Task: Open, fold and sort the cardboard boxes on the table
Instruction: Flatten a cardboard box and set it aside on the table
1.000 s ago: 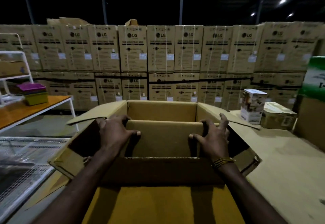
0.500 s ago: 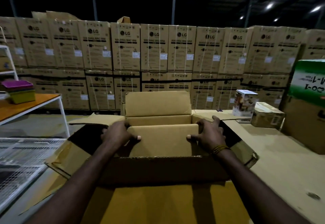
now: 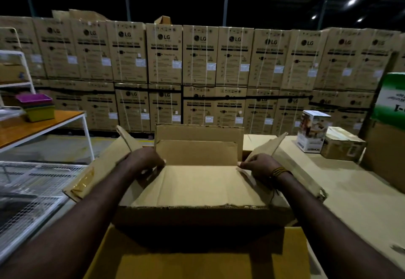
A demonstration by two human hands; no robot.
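On the tabletop (image 3: 361, 202) before the person, both hands, left hand (image 3: 143, 162) and right hand (image 3: 259, 166), are pinching the open cardboard box (image 3: 197, 186) by its side flaps, probably mid-fold, with pressing it flat seemingly next.

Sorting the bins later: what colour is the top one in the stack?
Purple top bin, seen in the head view.
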